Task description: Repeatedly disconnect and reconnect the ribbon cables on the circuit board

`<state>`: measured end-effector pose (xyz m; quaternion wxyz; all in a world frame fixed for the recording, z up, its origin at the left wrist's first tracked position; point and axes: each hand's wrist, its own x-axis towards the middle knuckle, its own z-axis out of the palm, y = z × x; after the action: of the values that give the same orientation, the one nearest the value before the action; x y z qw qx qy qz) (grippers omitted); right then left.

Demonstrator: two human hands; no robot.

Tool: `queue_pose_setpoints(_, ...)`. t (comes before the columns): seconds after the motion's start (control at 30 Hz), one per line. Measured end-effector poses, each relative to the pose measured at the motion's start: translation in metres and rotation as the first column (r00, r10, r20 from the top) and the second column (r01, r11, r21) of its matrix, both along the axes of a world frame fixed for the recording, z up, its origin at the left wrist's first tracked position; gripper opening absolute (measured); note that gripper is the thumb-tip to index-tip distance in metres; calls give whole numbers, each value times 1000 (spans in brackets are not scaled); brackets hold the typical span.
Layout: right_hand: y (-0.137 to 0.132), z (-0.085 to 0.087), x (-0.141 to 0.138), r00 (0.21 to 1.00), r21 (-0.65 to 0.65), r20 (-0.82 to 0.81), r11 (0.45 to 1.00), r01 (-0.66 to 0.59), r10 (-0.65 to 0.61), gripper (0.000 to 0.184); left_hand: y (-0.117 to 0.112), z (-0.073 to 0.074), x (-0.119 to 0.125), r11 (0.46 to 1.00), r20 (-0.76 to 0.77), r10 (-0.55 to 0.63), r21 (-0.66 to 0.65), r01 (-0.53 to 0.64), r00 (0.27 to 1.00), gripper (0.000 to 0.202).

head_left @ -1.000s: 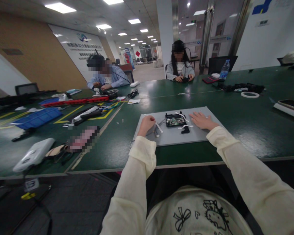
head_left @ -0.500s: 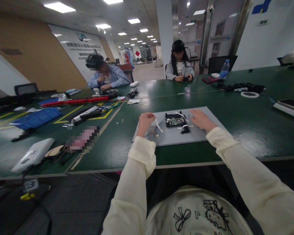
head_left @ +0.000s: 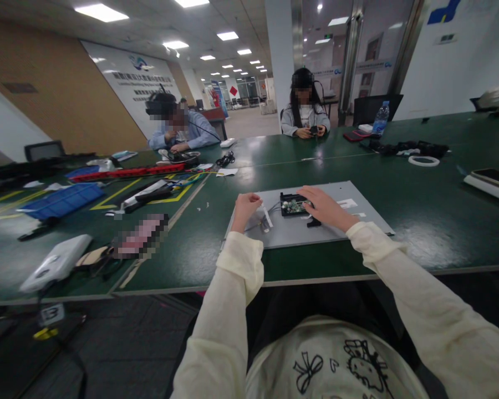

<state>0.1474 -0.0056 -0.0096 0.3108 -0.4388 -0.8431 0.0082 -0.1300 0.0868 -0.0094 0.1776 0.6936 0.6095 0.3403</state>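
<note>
On a grey flat board (head_left: 291,239) lies a small black case with a green circuit board (head_left: 291,206) inside. My left hand (head_left: 245,210), left of the case, has thumb and fingers pinched on a narrow white strip (head_left: 266,215) that hangs down. Thin cables (head_left: 255,225) lie below that hand, partly hidden. My right hand (head_left: 327,208) reaches over the right side of the case, fingers stretched out and covering part of it; contact is hard to make out. Beneath it sits a small black part (head_left: 314,223). White paper pieces (head_left: 347,203) lie right of this hand.
Left on the green table (head_left: 191,244) are a phone (head_left: 143,235), a white box (head_left: 58,262) and a blue tray (head_left: 64,200). A water bottle (head_left: 381,118) and a white ring (head_left: 424,160) stand to the right. Two people sit across the table.
My right hand has moved left, from beside the case to over its right side, uncovering white pieces on the board. My left hand stays pinched on the white strip, nearly still.
</note>
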Motion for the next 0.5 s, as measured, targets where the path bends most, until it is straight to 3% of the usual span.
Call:
queue_pose_setpoints(0.23, -4, 8, -33, 948, -16, 205, 970, -244, 242, 46, -8, 4, 4, 999, -146, 12, 36, -7, 989, 9)
queue_pose_setpoints(0.5, -5, -2, -67, 894, -91, 311, 946, -310, 323, 52, -19, 9, 8, 999, -271, 40, 15, -37, 962, 15)
